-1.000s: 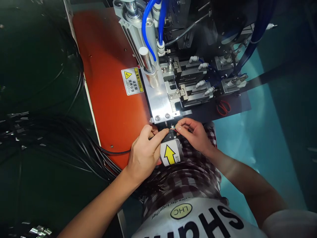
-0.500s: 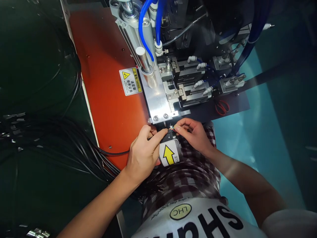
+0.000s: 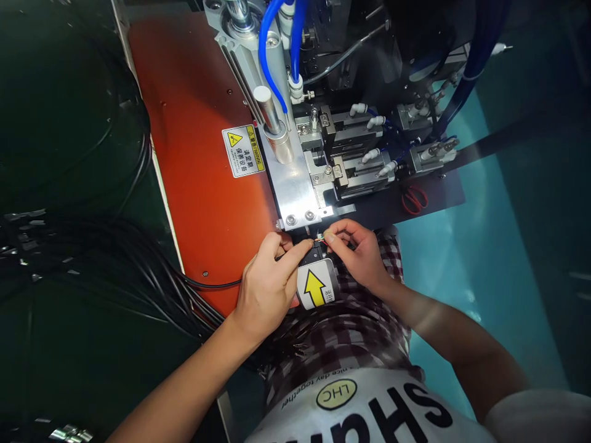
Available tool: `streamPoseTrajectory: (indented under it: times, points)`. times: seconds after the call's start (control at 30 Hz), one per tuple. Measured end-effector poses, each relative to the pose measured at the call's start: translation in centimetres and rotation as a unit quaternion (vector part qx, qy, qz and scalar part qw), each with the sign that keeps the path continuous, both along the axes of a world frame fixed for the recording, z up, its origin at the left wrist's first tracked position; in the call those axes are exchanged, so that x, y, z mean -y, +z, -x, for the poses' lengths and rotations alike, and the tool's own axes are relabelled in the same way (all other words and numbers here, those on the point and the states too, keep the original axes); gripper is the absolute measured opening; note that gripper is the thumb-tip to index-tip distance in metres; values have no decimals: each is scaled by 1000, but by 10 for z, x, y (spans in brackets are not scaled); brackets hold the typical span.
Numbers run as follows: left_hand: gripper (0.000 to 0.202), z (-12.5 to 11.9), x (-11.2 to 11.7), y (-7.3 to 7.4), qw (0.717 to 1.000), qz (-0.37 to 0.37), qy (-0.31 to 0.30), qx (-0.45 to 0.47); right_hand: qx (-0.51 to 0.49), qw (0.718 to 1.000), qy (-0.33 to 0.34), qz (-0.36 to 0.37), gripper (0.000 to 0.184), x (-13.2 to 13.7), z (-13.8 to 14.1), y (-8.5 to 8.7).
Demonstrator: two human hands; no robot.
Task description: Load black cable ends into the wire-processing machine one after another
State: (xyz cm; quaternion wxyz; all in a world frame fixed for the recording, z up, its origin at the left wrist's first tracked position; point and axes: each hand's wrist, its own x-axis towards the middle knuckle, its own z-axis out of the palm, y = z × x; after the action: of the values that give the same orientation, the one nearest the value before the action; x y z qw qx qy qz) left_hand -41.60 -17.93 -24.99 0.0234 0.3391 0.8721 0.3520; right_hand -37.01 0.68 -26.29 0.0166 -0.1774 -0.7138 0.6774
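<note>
I see my left hand (image 3: 270, 280) curled around a black cable (image 3: 212, 284). Its pointing finger presses on a small black block (image 3: 315, 253). My right hand (image 3: 359, 251) pinches the thin red wires (image 3: 322, 239) between finger and thumb. The wires sit just below the silver plate (image 3: 295, 191) of the machine and just above the yellow arrow sticker (image 3: 316, 287). Red scissors (image 3: 415, 199) lie off to the right, well apart from both hands.
</note>
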Motion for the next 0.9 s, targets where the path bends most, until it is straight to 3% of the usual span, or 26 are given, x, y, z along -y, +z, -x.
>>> streamPoseTrajectory:
  times: [0.17, 0.53, 0.9]
  points:
    - [32, 0, 0, 1, 1000, -2, 0, -1, 39, 998, -5, 42, 16, -2, 1, 3]
    - [31, 0, 0, 1, 1000, -6, -5, -4, 24, 999, 14, -19, 13, -6, 0, 2]
    - [31, 0, 0, 0, 1000, -4, -4, -6, -21, 999, 5, -33, 9, -3, 0, 0]
